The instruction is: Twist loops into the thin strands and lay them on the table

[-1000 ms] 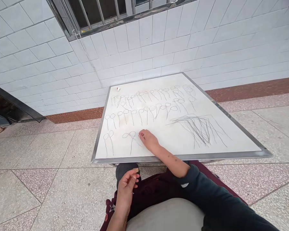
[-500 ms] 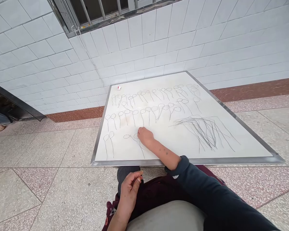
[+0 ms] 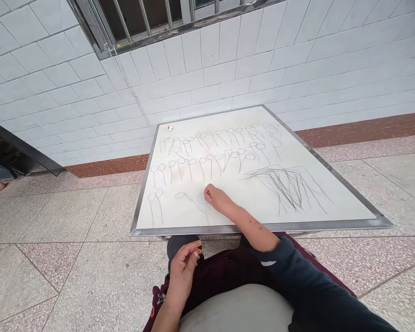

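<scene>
A white board (image 3: 173, 212) with a grey metal rim bears rows of thin dark strands, many with a loop at the top end. My right hand (image 3: 212, 194) is closed in a pinch at the front middle of the board, at the edge of one looped strand (image 3: 206, 213). Just left of it lies another looped strand (image 3: 180, 195). My left hand (image 3: 186, 260) is held below the board's front edge, above my lap, its thumb and fingers pressed together. What it holds, if anything, is too small to name.
A tangled bunch of dark strands (image 3: 287, 184) covers the board's right part. A small red and white object (image 3: 170, 128) sits at the back left corner. Behind are a white tiled wall (image 3: 214, 74) and a barred window (image 3: 145, 18). Speckled floor tiles (image 3: 79, 276) surround the board.
My right hand has moved slightly right, and the looped strand beside it has shifted the same way with its loop wider. The view has shifted a little; my left hand is nearly unchanged.
</scene>
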`<action>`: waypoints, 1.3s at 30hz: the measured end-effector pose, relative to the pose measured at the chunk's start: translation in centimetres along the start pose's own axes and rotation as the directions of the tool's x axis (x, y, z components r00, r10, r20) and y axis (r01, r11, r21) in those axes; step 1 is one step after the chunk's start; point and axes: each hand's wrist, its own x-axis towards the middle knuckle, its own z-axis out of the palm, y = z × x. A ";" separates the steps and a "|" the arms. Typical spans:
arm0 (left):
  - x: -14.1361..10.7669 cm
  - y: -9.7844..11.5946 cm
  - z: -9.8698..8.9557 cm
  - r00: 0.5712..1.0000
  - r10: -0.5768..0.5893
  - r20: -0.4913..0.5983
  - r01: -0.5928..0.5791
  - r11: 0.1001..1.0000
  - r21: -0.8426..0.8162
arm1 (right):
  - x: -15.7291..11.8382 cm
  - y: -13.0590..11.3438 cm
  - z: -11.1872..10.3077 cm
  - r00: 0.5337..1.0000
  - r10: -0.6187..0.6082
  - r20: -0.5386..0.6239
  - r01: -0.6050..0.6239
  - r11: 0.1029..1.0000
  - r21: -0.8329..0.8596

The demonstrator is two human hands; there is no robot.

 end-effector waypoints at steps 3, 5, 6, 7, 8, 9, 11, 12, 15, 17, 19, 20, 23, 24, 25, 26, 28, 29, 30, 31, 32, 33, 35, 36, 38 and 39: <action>0.2 1.5 0.1 0.997 0.014 -0.078 -0.020 0.996 -0.084 | -3.1 -0.7 -1.2 0.997 -0.079 -0.005 0.079 0.988 0.134; 0.4 3.3 0.4 0.991 0.052 -0.127 -0.070 0.987 -0.143 | -5.3 -1.6 -1.8 0.991 -0.132 -0.019 0.131 0.945 0.300; 0.5 4.3 0.6 0.985 0.079 -0.152 -0.105 0.980 -0.169 | -6.4 -2.2 -2.2 0.988 -0.154 -0.029 0.153 0.908 0.389; 0.5 5.3 1.0 0.981 0.106 -0.161 -0.136 0.972 -0.191 | -7.5 -2.7 -2.5 0.984 -0.172 -0.040 0.171 0.874 0.456; 0.5 6.3 1.3 0.977 0.138 -0.161 -0.171 0.964 -0.206 | -8.4 -3.2 -2.7 0.981 -0.187 -0.051 0.187 0.844 0.503; 0.4 7.1 1.7 0.974 0.164 -0.154 -0.196 0.955 -0.223 | -9.4 -3.7 -3.0 0.978 -0.198 -0.059 0.199 0.823 0.533; 0.0 8.4 2.4 0.971 0.193 -0.142 -0.226 0.934 -0.276 | -10.9 -4.3 -3.5 0.974 -0.217 -0.062 0.213 0.794 0.569; -0.3 8.8 2.8 0.971 0.195 -0.140 -0.230 0.923 -0.309 | -11.6 -4.6 -3.7 0.973 -0.223 -0.059 0.215 0.783 0.583; -1.3 9.4 3.6 0.969 0.189 -0.158 -0.238 0.883 -0.404 | -13.1 -4.9 -4.3 0.970 -0.240 -0.042 0.211 0.738 0.641; -2.0 9.6 4.0 0.968 0.185 -0.171 -0.243 0.861 -0.446 | -13.9 -4.9 -4.6 0.965 -0.262 -0.028 0.207 0.687 0.696; -2.5 9.7 4.3 0.968 0.177 -0.175 -0.241 0.849 -0.471 | -14.6 -4.9 -4.8 0.959 -0.284 -0.003 0.190 0.633 0.750; -2.6 9.8 4.4 0.970 0.170 -0.176 -0.235 0.844 -0.482 | -15.0 -4.9 -4.9 0.957 -0.291 0.013 0.175 0.610 0.773; -3.1 9.9 4.7 0.975 0.154 -0.162 -0.217 0.827 -0.519 | -15.8 -4.9 -4.9 0.952 -0.302 0.047 0.135 0.552 0.823; -3.2 9.9 4.7 0.976 0.154 -0.154 -0.213 0.821 -0.531 | -16.0 -4.9 -4.9 0.952 -0.303 0.046 0.131 0.538 0.833; -3.3 9.9 4.7 0.977 0.156 -0.146 -0.211 0.815 -0.540 | -16.1 -4.9 -4.9 0.952 -0.304 0.042 0.132 0.527 0.839; -3.5 9.9 4.7 0.977 0.162 -0.138 -0.211 0.811 -0.546 | -16.3 -4.8 -4.8 0.951 -0.306 0.034 0.138 0.521 0.843; -3.8 10.0 4.6 0.977 0.174 -0.124 -0.214 0.803 -0.557 | -16.5 -4.7 -4.7 0.950 -0.311 0.015 0.159 0.525 0.836; -4.0 10.0 4.6 0.977 0.179 -0.113 -0.211 0.798 -0.564 | -16.6 -4.7 -4.6 0.950 -0.313 0.004 0.173 0.534 0.827; -4.3 10.1 4.5 0.979 0.181 -0.097 -0.204 0.794 -0.572 | -16.7 -4.7 -4.6 0.949 -0.314 -0.008 0.188 0.548 0.815; -4.5 10.1 4.5 0.980 0.180 -0.080 -0.192 0.791 -0.581 | -16.9 -4.8 -4.5 0.949 -0.315 -0.022 0.205 0.563 0.801; -4.7 10.2 4.5 0.982 0.178 -0.064 -0.181 0.787 -0.590 | -17.0 -4.8 -4.5 0.950 -0.311 -0.038 0.221 0.579 0.785; -4.9 10.3 4.5 0.983 0.175 -0.048 -0.169 0.784 -0.598 | -17.2 -4.9 -4.5 0.950 -0.307 -0.053 0.234 0.593 0.770; -5.2 10.4 4.5 0.985 0.173 -0.019 -0.148 0.777 -0.612 | -17.5 -5.1 -4.4 0.952 -0.295 -0.078 0.251 0.615 0.747; -5.2 10.5 4.5 0.985 0.175 -0.006 -0.140 0.773 -0.619 | -17.6 -5.2 -4.4 0.953 -0.289 -0.089 0.259 0.626 0.736; -5.4 10.6 4.4 0.983 0.180 0.030 -0.122 0.766 -0.632 | -17.8 -5.4 -4.3 0.947 -0.296 -0.125 0.294 0.640 0.710; -5.5 10.6 4.4 0.982 0.182 0.051 -0.108 0.764 -0.636 | -17.9 -5.4 -4.3 0.938 -0.313 -0.148 0.324 0.642 0.695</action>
